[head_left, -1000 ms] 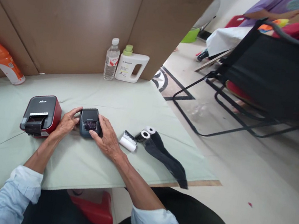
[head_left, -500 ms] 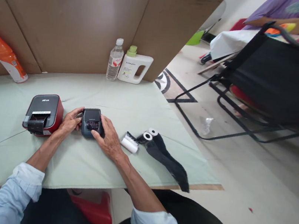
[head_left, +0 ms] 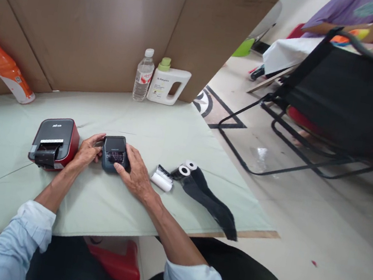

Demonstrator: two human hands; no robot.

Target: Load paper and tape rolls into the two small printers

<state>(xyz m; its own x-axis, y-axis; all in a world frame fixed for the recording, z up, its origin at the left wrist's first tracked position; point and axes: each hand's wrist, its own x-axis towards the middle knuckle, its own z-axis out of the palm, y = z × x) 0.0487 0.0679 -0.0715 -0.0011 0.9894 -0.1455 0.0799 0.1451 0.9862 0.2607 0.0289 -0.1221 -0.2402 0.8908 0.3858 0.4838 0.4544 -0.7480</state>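
Note:
A small dark label printer (head_left: pixel 113 151) lies on the pale green table cover (head_left: pixel 174 129) with its lid open and a dark roll showing inside. My left hand (head_left: pixel 85 154) grips its left side, fingers curled. My right hand (head_left: pixel 135 172) holds its right side, thumb pressed at the front of the roll bay. A larger red and black printer (head_left: pixel 53 141) stands just left of my left hand. To the right lie a white paper roll (head_left: pixel 162 179) and two black rolls (head_left: pixel 185 169) with a black strip trailing toward the table's edge.
A water bottle (head_left: pixel 142 81) and a white jug with a green cap (head_left: pixel 167 84) stand against the cardboard wall (head_left: pixel 95 23). An orange bottle (head_left: pixel 6 68) leans at far left. A black folding chair (head_left: pixel 339 102) stands on the floor to the right.
The view has shifted slightly. Both hands stay on the small printer, with only small finger movement.

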